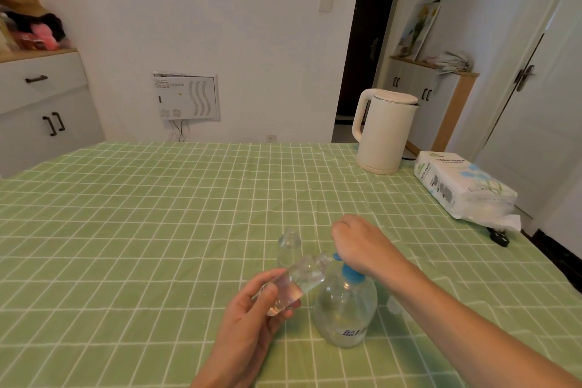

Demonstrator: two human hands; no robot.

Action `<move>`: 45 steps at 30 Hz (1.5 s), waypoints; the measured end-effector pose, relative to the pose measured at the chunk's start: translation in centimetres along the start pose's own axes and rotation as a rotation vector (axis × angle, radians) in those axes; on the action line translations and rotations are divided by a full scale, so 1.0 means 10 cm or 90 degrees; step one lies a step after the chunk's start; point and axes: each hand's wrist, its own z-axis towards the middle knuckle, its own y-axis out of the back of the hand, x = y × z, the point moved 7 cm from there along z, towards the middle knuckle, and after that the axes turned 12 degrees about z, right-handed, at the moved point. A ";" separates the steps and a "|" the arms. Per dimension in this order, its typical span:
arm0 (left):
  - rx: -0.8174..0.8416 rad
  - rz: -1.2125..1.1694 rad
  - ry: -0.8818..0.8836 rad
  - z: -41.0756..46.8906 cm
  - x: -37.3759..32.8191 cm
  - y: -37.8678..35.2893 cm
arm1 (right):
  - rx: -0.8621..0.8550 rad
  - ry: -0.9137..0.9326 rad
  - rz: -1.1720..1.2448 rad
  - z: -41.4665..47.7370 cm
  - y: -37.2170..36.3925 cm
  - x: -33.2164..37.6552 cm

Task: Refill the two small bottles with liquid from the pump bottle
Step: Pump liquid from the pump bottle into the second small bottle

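We see the left fingers [267,279] and thumb curled round the base of a small clear bottle [302,277], holding it off the table. The left hand [252,324] keeps this bottle tilted, its open mouth up and to the right, just at the blue spout [336,257] of the pump bottle [346,309]. Some clear liquid sits in the lower part of the tilted bottle.

The right fingers [341,227] bend down, away from us, so we cannot tell whether they grip anything. The right hand [362,242] lies over the blue pump head [351,274], the heel of the palm resting on it, and the forearm reaches in from the near right corner.

The pump bottle stands upright on the green checked tablecloth [157,230], near the near edge and a little right of the middle, with clear liquid in it. The second small bottle [289,246] stands upright and uncapped just behind the tilted one, apart from both hands. A small pale thing [395,305] lies just right of the pump bottle, too blurred to name.

A cream kettle [384,132] stands at the far right corner. A pack of tissue paper [463,189] lies along the right edge, with a small black thing [499,238] beside it at that edge.
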 end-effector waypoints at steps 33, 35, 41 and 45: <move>0.020 -0.010 -0.009 -0.01 -0.03 -0.01 | -0.013 0.019 -0.014 0.02 0.06 0.04; 0.015 -0.002 -0.017 0.01 -0.03 0.00 | -0.012 0.018 -0.032 0.02 0.03 0.04; 0.031 0.023 -0.014 -0.01 -0.01 -0.03 | -0.008 0.010 -0.039 0.01 0.02 0.00; 0.060 0.025 -0.007 -0.01 0.01 -0.05 | -0.008 0.013 -0.024 0.03 0.07 0.05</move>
